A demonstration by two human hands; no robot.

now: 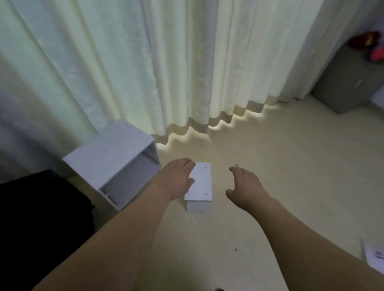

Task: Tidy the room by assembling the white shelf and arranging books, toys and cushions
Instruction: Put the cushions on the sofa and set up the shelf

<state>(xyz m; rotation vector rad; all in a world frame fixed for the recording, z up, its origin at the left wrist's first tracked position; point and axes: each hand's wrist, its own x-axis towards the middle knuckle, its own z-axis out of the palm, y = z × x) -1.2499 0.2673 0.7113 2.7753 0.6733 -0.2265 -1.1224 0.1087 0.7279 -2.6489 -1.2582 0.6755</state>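
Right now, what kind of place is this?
Probably a room in a home, a bedroom or playroom. Long pale curtains hang to the floor, a grey cabinet in the corner has soft toys on top, and a half-built white shelf stands on the floor.

Left hand (176,176) reaching, right hand (246,187) spread open

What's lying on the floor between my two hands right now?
In the head view, a small white panel lies between them, beside the left hand; bare floor separates it from the right hand.
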